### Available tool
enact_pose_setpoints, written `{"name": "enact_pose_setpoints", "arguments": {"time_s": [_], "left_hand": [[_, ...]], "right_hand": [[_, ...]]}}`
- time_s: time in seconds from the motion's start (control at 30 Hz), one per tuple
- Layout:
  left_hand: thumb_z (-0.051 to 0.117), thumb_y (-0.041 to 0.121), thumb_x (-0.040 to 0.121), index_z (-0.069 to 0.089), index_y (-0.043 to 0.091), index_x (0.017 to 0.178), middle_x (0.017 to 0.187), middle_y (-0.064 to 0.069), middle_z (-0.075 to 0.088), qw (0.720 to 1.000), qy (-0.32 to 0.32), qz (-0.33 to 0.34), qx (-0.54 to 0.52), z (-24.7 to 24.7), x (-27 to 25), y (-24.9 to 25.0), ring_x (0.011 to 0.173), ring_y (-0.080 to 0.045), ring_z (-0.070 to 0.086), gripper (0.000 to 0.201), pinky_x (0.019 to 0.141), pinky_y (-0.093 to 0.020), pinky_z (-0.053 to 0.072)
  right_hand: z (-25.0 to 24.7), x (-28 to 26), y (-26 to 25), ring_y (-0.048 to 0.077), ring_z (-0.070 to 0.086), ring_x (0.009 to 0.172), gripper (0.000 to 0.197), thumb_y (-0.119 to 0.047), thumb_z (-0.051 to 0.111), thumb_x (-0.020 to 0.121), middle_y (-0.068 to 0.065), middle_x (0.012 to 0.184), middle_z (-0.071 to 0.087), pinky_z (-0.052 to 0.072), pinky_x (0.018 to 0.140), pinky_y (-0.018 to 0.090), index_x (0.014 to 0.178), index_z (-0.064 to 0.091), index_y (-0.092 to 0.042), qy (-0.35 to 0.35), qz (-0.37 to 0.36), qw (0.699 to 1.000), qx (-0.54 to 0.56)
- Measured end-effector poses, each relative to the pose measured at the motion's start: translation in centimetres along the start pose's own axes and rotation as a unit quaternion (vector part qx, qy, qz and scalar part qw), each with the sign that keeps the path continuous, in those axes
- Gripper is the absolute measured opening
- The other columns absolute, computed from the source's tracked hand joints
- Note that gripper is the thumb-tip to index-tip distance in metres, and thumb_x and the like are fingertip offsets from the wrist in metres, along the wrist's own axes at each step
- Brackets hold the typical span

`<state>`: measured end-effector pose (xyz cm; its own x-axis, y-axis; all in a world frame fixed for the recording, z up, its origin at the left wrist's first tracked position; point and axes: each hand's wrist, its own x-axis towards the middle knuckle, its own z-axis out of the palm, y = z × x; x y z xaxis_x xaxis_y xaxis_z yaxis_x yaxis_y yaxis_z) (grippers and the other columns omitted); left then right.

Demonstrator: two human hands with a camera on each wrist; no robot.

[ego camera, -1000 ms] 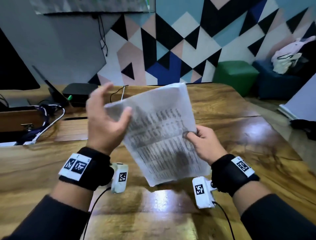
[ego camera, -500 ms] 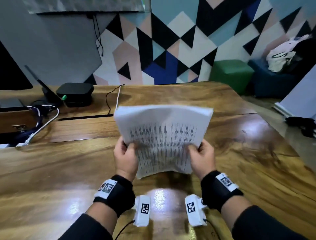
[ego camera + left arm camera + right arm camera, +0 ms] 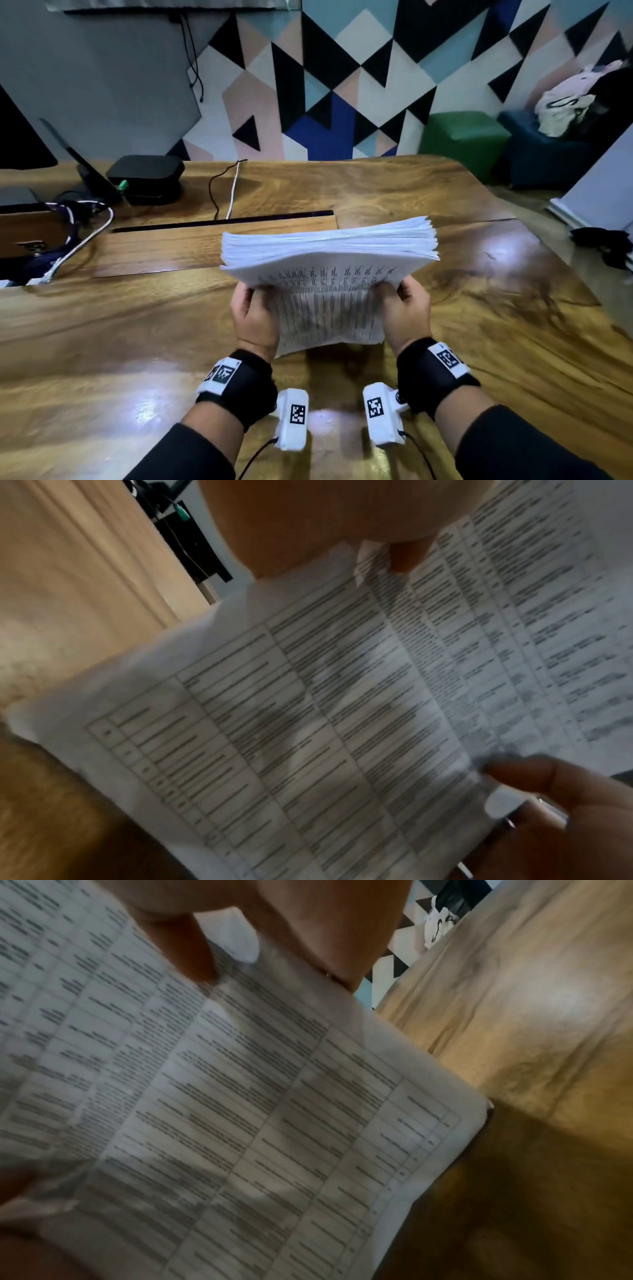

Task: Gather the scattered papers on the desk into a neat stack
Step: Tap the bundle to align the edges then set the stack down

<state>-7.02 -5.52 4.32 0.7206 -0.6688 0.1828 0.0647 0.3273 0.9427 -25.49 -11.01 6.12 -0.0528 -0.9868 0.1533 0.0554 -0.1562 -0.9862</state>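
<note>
Standing upright on the glossy wooden desk [image 3: 137, 335], the thick stack of papers [image 3: 329, 274] is held by its two side edges. Her left hand [image 3: 255, 317] curls around the left edge and the right hand [image 3: 406, 310] around the right, thumbs pressed on the printed table facing her. White sheets fan slightly along the top. Behind, a black box [image 3: 145, 176] sits beside cables [image 3: 222, 192].

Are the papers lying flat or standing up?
Standing up. The white printed paper stack is held on edge above the wooden desk, gripped by both hands.
</note>
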Motion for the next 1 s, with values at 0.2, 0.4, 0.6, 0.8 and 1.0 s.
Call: {"name": "enact_pose_setpoints", "arguments": {"time_s": [0.2, 0.4, 0.6, 0.8, 1.0], "left_hand": [[0.049, -0.004, 0.087, 0.06, 0.004, 0.084, 0.07, 0.012, 0.069, 0.999, -0.023, 0.018, 0.018, -0.6, 0.2, 0.1, 0.069, -0.004, 0.058, 0.014, 0.065, -0.02, 0.048], [0.05, 0.013, 0.087, 0.06, 0.018, 0.086, 0.083, -0.008, 0.062, 0.996, -0.059, 0.032, 0.054, -0.3, -0.6, 0.4, 0.076, -0.018, 0.057, 0.012, 0.069, -0.038, 0.048], [0.046, 0.01, 0.09, 0.064, 0.033, 0.103, 0.097, 0.011, 0.071, 0.996, -0.048, 0.078, 0.009, 0.2, -0.4, 2.7, 0.093, -0.013, 0.063, 0.032, 0.083, -0.031, 0.053], [0.049, 0.019, 0.084, 0.065, 0.017, 0.11, 0.108, -0.017, 0.069, 1.0, -0.002, -0.006, 0.028, -1.1, -2.3, 0.1, 0.104, -0.035, 0.063, 0.031, 0.093, -0.06, 0.048], [0.042, 0.017, 0.086, 0.061, 0.026, 0.096, 0.101, -0.024, 0.064, 0.999, -0.011, -0.01, 0.049, -1.3, -1.8, -0.7, 0.093, -0.038, 0.059, 0.024, 0.084, -0.053, 0.048]], "right_hand": [[0.0, 0.5, 0.4, 0.003, 0.047, 0.058, 0.015, -0.009, 0.057, 0.071, 0.005, 0.066, 0.056, 0.04, 0.052, 0.022, 0.068, 0.061, 0.005, -0.009, -0.025, 1.0, 0.009], [0.7, 0.4, -0.6, -0.007, 0.057, 0.055, 0.035, 0.014, 0.051, 0.083, -0.016, 0.061, 0.07, 0.047, 0.054, 0.011, 0.078, 0.065, -0.018, -0.045, -0.012, 0.999, -0.006], [1.5, 0.6, -2.3, -0.01, 0.065, 0.078, 0.041, 0.017, 0.052, 0.083, -0.024, 0.082, 0.073, 0.048, 0.071, 0.006, 0.095, 0.062, -0.02, -0.005, -0.074, 0.997, 0.037], [0.8, -1.8, 1.1, -0.013, 0.061, 0.084, 0.036, 0.016, 0.042, 0.088, -0.029, 0.088, 0.07, 0.044, 0.076, 0.003, 0.105, 0.057, -0.012, -0.007, -0.051, 0.998, -0.019], [0.2, -1.8, 2.8, 0.003, 0.057, 0.09, 0.024, -0.02, 0.04, 0.091, -0.014, 0.095, 0.062, 0.045, 0.089, 0.026, 0.109, 0.056, -0.016, 0.002, -0.032, 0.996, -0.085]]}}
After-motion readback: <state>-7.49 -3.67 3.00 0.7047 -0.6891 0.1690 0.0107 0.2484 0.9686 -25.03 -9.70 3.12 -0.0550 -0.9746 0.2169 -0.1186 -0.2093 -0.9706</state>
